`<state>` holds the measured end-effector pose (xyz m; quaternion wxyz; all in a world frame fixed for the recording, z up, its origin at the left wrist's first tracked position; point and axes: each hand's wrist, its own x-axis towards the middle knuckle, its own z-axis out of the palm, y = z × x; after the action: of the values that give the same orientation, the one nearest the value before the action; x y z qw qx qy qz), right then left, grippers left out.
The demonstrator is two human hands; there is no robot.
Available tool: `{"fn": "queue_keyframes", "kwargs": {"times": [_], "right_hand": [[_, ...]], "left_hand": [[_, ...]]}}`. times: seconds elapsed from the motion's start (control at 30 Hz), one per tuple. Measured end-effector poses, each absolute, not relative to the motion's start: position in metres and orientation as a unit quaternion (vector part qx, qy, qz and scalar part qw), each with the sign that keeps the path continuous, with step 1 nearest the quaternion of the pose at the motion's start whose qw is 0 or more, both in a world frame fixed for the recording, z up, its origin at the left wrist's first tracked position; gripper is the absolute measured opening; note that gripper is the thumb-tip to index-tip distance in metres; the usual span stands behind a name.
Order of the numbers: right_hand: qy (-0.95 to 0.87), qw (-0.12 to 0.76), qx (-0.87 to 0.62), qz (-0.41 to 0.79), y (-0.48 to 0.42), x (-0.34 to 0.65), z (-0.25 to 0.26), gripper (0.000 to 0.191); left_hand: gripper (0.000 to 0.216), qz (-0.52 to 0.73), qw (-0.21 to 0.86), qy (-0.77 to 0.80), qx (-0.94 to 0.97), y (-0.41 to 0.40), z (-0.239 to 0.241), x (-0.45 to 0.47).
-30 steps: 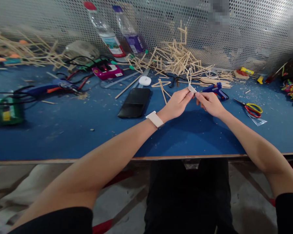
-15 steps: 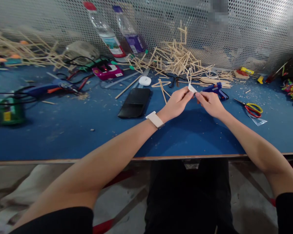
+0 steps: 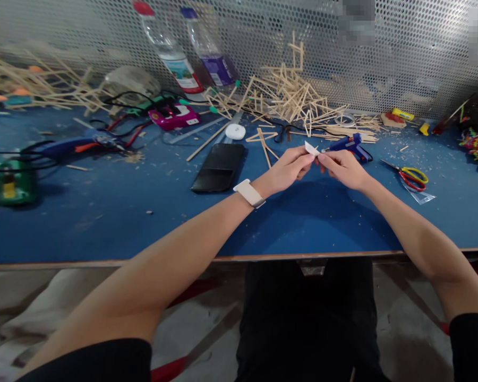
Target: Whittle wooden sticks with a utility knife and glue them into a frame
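Between the fingertips of both hands is a small white piece of paper [image 3: 311, 149], tilted above the blue table. My left hand [image 3: 290, 168], with a pale watch band [image 3: 249, 193] on its wrist, pinches the paper from the left. My right hand [image 3: 343, 167] is closed on its lower right end, fingertips close to the left ones. Just behind my right hand lies a blue glue gun [image 3: 348, 143]. Crossed wooden sticks [image 3: 264, 144] lie beyond my left hand. The fingers cover the lower part of the paper.
A black phone [image 3: 218, 167] and a white case [image 3: 236, 131] lie to the left. Scissors [image 3: 413, 178] rest at right on a clear set square [image 3: 422, 197]. Behind are a stick pile [image 3: 290, 93], two bottles [image 3: 179, 69] and a magenta power strip [image 3: 174, 116]. Cables and pliers-like tools fill the far left.
The white paper has tipped over to the left and sits slightly lower between the fingers. Both hands stay nearly in the same place, still pinching it.
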<state>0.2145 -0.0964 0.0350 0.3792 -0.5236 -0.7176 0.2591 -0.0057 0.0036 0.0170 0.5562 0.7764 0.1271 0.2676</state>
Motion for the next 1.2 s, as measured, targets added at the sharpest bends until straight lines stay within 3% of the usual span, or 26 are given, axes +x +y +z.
{"fn": "queue_keyframes", "kwargs": {"times": [0.23,0.57,0.87,1.0,1.2], "right_hand": [[-0.722,0.376,-0.514,0.271,-0.098,0.214,0.037,0.093],[-0.699,0.411,-0.513,0.280,-0.095,0.211,0.033,0.096],[-0.688,0.411,-0.547,0.241,-0.094,0.209,0.029,0.098],[-0.688,0.414,-0.550,0.228,-0.095,0.208,0.029,0.097],[-0.693,0.409,-0.539,0.250,-0.097,0.208,0.033,0.095]], "left_hand": [[0.035,0.266,0.557,0.112,0.779,0.000,0.017,-0.006],[0.072,0.286,0.562,0.103,0.769,0.000,0.013,-0.004],[0.074,0.299,0.557,0.101,0.768,0.003,0.008,-0.002],[0.068,0.305,0.549,0.106,0.771,0.004,0.008,-0.003],[0.033,0.286,0.501,0.125,0.807,0.003,0.014,-0.007]]}}
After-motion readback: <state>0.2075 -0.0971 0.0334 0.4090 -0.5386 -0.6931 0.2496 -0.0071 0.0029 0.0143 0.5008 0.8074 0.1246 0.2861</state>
